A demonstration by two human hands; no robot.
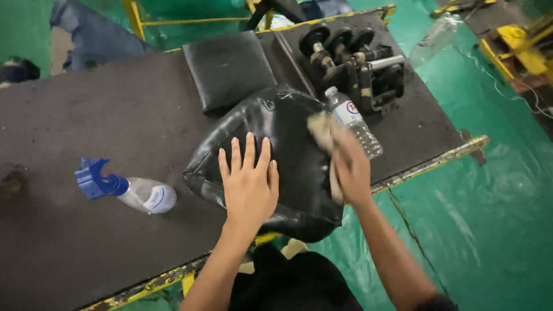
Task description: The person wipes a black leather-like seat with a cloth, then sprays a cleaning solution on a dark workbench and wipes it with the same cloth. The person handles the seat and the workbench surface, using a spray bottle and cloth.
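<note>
A black cushion [282, 150] is laid on the dark tabletop [86, 115], near its edge at 6 o'clock, part of it overhanging that edge. The left hand [249, 184] is pressed flat on the cushion, its fingers [250, 151] spread open and pointed toward 12 o'clock. A beige cloth [324, 131] is gripped by the right hand [351, 167], whose fingers are closed around it; the cloth is held against the cushion's side at 3 o'clock and is blurred. Just beside the cloth, at 1 o'clock, a clear bottle [352, 120] is seen lying on the tabletop. A spray bottle [128, 189] with a blue head is lying at 9 o'clock of the cushion, apart from it. A second, flat black pad [229, 69] is placed at 11 o'clock, touching the cushion. A black metal device [357, 63] with round wheels is set at 1 o'clock.
</note>
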